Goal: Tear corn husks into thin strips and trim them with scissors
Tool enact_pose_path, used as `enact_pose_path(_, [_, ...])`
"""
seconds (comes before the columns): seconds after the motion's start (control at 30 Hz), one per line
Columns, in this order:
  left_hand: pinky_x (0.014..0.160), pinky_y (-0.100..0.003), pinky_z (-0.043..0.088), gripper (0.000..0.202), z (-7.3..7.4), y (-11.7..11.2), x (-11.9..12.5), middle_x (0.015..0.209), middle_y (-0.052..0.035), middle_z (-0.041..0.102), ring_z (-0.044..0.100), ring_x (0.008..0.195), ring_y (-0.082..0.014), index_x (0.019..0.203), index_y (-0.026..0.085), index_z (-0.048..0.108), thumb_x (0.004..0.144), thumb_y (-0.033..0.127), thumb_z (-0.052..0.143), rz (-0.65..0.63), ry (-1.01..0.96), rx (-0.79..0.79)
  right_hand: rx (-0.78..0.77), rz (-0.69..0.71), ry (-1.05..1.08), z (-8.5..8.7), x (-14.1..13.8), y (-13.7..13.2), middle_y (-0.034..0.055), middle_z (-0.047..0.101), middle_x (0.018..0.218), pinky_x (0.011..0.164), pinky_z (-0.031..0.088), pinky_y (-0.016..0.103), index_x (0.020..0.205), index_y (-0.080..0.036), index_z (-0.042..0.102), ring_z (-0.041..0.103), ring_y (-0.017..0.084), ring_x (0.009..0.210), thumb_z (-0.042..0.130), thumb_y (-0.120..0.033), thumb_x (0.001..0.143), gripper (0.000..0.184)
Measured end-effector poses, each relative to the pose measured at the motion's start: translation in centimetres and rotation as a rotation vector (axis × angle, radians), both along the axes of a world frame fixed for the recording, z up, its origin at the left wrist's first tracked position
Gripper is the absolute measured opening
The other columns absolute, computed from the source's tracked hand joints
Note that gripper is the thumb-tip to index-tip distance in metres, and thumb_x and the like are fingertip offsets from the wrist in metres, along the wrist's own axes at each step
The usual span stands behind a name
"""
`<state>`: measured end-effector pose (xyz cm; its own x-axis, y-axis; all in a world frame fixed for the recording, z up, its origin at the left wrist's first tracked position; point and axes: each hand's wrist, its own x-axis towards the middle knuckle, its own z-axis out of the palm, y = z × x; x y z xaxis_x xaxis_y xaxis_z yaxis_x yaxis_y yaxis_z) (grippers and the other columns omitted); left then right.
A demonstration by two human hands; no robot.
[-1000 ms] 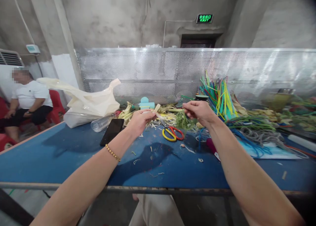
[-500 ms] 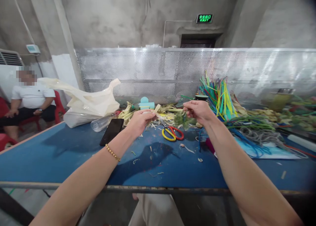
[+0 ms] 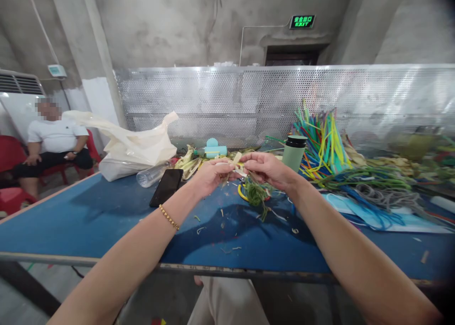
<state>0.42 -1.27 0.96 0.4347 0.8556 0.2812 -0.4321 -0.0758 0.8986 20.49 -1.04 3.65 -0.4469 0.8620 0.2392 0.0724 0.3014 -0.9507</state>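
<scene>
Over the blue table [image 3: 117,221], my two hands meet fingertip to fingertip. My left hand [image 3: 212,177] pinches a pale flat strip [image 3: 236,158], which pokes up between the fingers. Closed at the fingertips too, my right hand [image 3: 267,169] has a bundle of thin green strands [image 3: 255,194] hanging below it. Where strip and strands meet is too small and covered by fingers to make out. Behind the strands lie scissors, with part of the yellow handle [image 3: 241,191] showing and the rest mostly hidden.
Left are a cream plastic bag [image 3: 138,147], a clear bottle [image 3: 151,176] and a black phone [image 3: 166,187]. A green tumbler [image 3: 294,157], colourful strips [image 3: 325,147] and grey cords [image 3: 384,197] lie right. A perforated metal screen [image 3: 199,97] stands behind. A person [image 3: 57,140] sits far left.
My right hand has come left and met my left hand, bringing the green strands in front of the scissors. The tumbler behind it is now uncovered. The view has shifted slightly.
</scene>
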Motion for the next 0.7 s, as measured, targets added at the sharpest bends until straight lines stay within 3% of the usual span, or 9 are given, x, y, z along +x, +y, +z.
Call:
enact_pose_path(0.13, [0.076,-0.032,0.049,0.014,-0.6,-0.5,0.7,0.077,-0.0076,0.070,0.065,0.071,-0.0156,0.076,0.011,0.071,0.065,0.016,0.077,-0.088,0.047,0.008,0.113,0.036,-0.115,0.1,-0.9,-0.8,-0.0073,0.055,0.053,0.034,0.015,0.017,0.098,-0.016,0.057,0.031,0.001,0.032,0.067,-0.033,0.079,0.028])
enact_pose_path(0.2, [0.076,-0.031,0.048,0.013,-0.8,-0.6,0.9,0.074,-0.0063,0.069,0.064,0.070,-0.0148,0.074,0.011,0.071,0.063,0.015,0.077,-0.102,0.063,0.006,0.154,-0.022,-0.176,0.3,-0.8,-0.8,-0.0084,0.050,0.047,0.034,0.018,0.018,0.098,-0.016,0.058,0.032,0.003,0.032,0.065,-0.034,0.079,0.026])
enact_pose_path(0.37, [0.074,-0.029,0.048,0.010,-0.8,0.0,0.7,0.069,-0.0048,0.067,0.062,0.067,-0.0133,0.070,0.011,0.069,0.064,0.014,0.076,0.005,0.022,0.033,0.324,-0.281,-0.346,0.8,1.1,-0.2,0.0001,0.061,0.060,0.039,0.029,0.021,0.082,-0.015,0.062,0.041,0.005,0.039,0.062,-0.039,0.079,0.024])
enact_pose_path(0.47, [0.074,-0.028,0.047,0.008,-0.9,0.4,0.5,0.071,-0.0060,0.067,0.061,0.067,-0.0131,0.069,0.011,0.068,0.065,0.014,0.075,0.042,0.007,0.049,0.332,-0.164,-0.648,0.5,1.8,0.3,0.0007,0.062,0.064,0.046,0.034,0.022,0.078,-0.016,0.067,0.048,0.009,0.049,0.065,-0.039,0.075,0.023])
enact_pose_path(0.57, [0.075,-0.029,0.048,0.008,-1.0,0.7,0.4,0.070,-0.0061,0.068,0.062,0.068,-0.0136,0.068,0.011,0.067,0.065,0.012,0.075,0.050,0.002,0.044,0.423,-0.072,-0.835,-0.3,1.4,0.9,0.0004,0.062,0.066,0.054,0.036,0.023,0.070,-0.016,0.067,0.052,0.011,0.060,0.064,-0.026,0.069,0.011])
enact_pose_path(0.7, [0.079,-0.030,0.049,0.005,-0.5,1.4,-0.4,0.070,-0.0061,0.068,0.063,0.069,-0.0140,0.068,0.010,0.068,0.066,0.009,0.072,0.147,-0.061,0.049,0.471,-0.193,-0.938,-1.0,1.9,2.2,-0.0006,0.056,0.059,0.053,0.033,0.023,0.064,-0.016,0.061,0.047,0.011,0.057,0.053,-0.016,0.065,0.008])
